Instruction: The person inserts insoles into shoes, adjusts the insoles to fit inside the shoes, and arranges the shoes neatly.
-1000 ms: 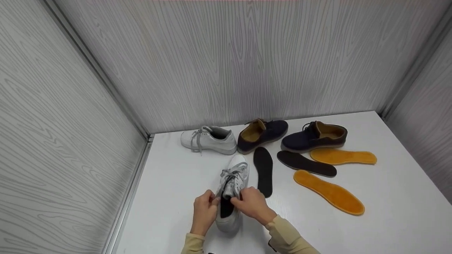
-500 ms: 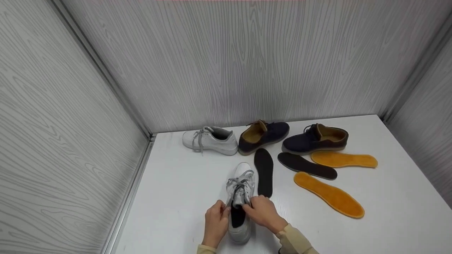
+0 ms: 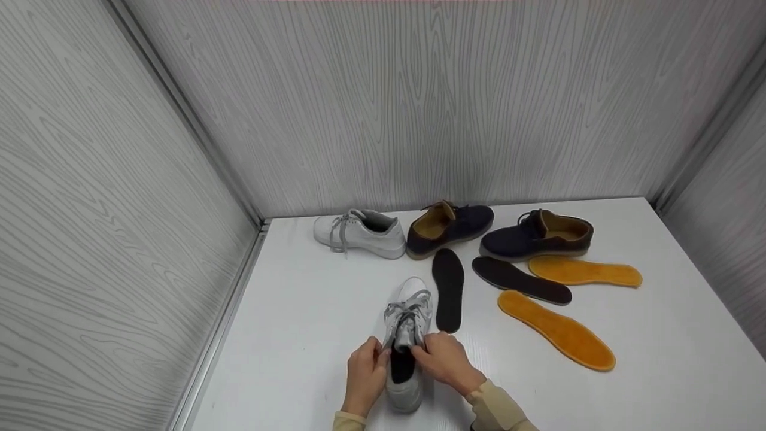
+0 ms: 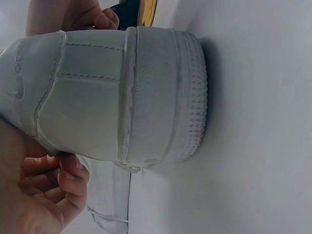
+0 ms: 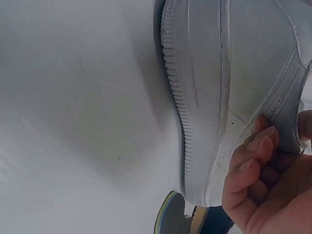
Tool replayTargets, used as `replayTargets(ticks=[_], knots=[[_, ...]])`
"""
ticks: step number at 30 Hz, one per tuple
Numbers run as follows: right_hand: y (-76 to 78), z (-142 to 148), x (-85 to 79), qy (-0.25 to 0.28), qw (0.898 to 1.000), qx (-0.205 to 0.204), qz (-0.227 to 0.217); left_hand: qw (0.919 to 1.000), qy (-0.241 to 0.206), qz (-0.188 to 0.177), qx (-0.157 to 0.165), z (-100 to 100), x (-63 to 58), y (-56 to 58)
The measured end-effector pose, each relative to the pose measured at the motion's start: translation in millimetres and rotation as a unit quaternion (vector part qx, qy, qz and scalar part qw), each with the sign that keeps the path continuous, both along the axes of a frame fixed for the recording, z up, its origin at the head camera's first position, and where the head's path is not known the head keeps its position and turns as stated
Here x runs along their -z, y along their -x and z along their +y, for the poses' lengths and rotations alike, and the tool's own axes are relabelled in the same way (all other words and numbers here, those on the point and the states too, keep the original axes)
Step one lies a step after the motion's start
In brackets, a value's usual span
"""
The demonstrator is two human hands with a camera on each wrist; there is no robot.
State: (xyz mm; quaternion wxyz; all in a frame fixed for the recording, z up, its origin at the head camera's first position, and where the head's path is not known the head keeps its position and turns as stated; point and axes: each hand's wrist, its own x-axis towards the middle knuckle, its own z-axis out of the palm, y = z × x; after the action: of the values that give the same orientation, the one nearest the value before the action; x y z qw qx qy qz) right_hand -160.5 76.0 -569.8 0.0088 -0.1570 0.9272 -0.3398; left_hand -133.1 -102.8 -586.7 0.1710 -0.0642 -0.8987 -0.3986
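Observation:
A white lace-up sneaker (image 3: 413,290) rests on the white table, toe pointing away from me, with grey laces across its front. Its inside (image 3: 402,365) looks black around the heel. My left hand (image 3: 365,374) pinches the left edge of the opening beside the tongue. On the opposite edge, my right hand (image 3: 447,362) grips the collar between thumb and fingers. The heel (image 4: 97,102) fills much of the left wrist view, its ridged sole close over the tabletop. In the right wrist view, curled fingers (image 5: 251,163) hold the upper near the collar.
A second white sneaker (image 3: 359,236) stands at the back wall, beside two navy shoes (image 3: 473,221) with tan linings. Two dark insoles (image 3: 449,293) and two orange insoles (image 3: 562,329) lie flat to the right. Grey wood-grain walls enclose the table's back and sides.
The gripped sneaker and both hands have shifted right and nearer to me since one second ago. Over the last half second they have barely moved. The grip on both edges stays the same.

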Motion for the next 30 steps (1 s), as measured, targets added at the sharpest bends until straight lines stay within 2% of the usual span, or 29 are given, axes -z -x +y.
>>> replayTargets(ticks=[4, 8, 12, 16, 20, 24, 30], knots=[[-0.3, -1.0, 1.3, 0.005, 1.000, 0.007, -0.004, 1.0000, 0.007, 0.001, 0.003, -0.6, -0.8, 1.4], [-0.3, -1.4, 2.7, 0.005, 1.000, 0.008, -0.004, 0.9997, 0.014, 0.018, 0.002, -0.7, -0.5, 1.1], [-3.2, 1.1, 2.8, 0.001, 1.000, 0.010, -0.025, 0.9993, 0.031, 0.021, 0.009, 1.1, 1.0, -0.8], [-5.2, 3.9, -1.9, -0.015, 0.999, 0.024, -0.017, 0.9984, 0.049, -0.010, 0.027, 2.8, -1.9, -0.7], [-5.1, 3.3, -9.2, -0.022, 0.999, 0.034, -0.002, 0.9945, 0.069, -0.050, 0.060, -2.4, -6.8, 1.2], [-4.2, -0.9, -15.6, -0.013, 0.999, 0.042, 0.015, 0.9896, 0.096, -0.064, 0.086, -10.1, -12.3, 5.4], [-0.1, -6.9, -16.8, -0.016, 0.996, 0.055, 0.064, 0.9853, 0.127, -0.060, 0.096, -10.8, -19.3, 14.4]])
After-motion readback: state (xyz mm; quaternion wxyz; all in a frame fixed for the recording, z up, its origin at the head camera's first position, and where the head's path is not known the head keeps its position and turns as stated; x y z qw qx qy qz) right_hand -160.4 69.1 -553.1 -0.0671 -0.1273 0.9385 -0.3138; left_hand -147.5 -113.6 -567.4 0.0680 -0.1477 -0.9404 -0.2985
